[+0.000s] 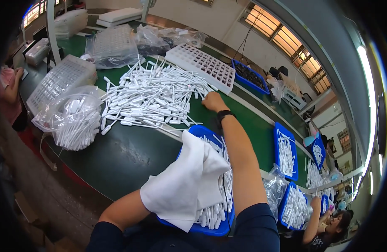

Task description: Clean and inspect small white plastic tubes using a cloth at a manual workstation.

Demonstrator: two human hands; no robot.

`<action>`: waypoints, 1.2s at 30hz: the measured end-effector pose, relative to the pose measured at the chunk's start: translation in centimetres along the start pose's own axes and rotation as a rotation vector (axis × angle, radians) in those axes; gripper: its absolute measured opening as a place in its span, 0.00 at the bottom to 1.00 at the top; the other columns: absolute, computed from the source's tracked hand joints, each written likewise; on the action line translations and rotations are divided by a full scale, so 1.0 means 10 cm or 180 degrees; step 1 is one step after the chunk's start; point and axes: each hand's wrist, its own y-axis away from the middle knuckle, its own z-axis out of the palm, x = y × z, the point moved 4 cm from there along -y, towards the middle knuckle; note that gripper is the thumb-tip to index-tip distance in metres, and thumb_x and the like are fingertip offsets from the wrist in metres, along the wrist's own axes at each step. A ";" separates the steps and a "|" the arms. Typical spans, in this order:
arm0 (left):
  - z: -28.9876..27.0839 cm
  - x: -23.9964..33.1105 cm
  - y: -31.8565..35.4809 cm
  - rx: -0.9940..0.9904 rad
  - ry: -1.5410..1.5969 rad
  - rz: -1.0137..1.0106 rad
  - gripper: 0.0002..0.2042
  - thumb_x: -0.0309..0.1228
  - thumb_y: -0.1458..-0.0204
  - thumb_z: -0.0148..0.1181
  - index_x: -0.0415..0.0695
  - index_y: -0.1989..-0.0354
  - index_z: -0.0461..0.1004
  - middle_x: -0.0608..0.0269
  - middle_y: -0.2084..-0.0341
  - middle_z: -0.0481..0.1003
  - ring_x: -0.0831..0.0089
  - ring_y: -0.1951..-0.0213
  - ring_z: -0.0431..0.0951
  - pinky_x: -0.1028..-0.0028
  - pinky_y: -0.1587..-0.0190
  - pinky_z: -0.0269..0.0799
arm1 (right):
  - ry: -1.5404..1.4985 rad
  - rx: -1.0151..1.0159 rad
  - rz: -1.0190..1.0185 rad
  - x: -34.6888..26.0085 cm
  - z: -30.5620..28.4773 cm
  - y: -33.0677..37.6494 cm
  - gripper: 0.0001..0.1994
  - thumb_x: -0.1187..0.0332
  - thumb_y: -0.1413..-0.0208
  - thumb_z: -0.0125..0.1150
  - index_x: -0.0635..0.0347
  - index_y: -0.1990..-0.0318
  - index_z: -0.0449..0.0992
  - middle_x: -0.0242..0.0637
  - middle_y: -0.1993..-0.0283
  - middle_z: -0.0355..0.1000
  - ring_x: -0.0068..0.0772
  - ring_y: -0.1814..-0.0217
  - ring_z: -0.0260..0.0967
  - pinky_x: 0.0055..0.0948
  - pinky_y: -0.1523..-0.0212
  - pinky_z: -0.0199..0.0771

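White sticks point(147, 94) are crowding the green table point(258, 133), eleven o'clock; whether right hand point(214, 102) or hidden left is gripping, I can't tell.

A dark green bench point(126, 157), scuffed near its front edge, has a brighter green strip point(254, 122) along it. A loose heap of white sticks point(147, 94) spreads across it. To the left sit a clear bag point(78, 122) packed with more sticks and translucent trays point(59, 82). Behind lies a white perforated tray point(178, 52); rightward, a blue tray point(277, 147) filled with white sticks.
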 end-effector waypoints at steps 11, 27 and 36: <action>-0.43 0.01 -0.19 0.0241 -0.0324 0.0234 0.18 0.47 0.36 0.47 0.42 0.61 0.69 0.64 0.70 0.70 0.69 0.65 0.72 0.69 0.56 0.72 | -0.4955 0.0375 0.0704 -1.15 -0.94 2.43 0.09 0.70 0.36 0.60 0.67 0.55 0.76 0.32 0.70 0.75 0.17 0.73 0.68 0.18 0.72 0.67; -0.49 0.01 0.01 0.0364 -0.1844 0.0758 0.15 0.35 0.40 0.59 0.39 0.52 0.69 0.59 0.65 0.70 0.63 0.61 0.73 0.67 0.54 0.71 | -0.4825 -0.0606 0.0572 -1.74 -0.53 3.09 0.13 0.68 0.29 0.52 0.66 0.46 0.77 0.26 0.60 0.78 0.12 0.63 0.71 0.16 0.59 0.72; -0.19 0.11 -0.05 -0.0077 -0.2783 0.1220 0.18 0.31 0.44 0.60 0.38 0.47 0.68 0.55 0.61 0.71 0.59 0.57 0.73 0.66 0.51 0.71 | -0.3801 -0.0375 0.0334 -1.67 -0.48 3.19 0.12 0.68 0.29 0.50 0.67 0.50 0.76 0.25 0.66 0.77 0.11 0.67 0.68 0.17 0.64 0.69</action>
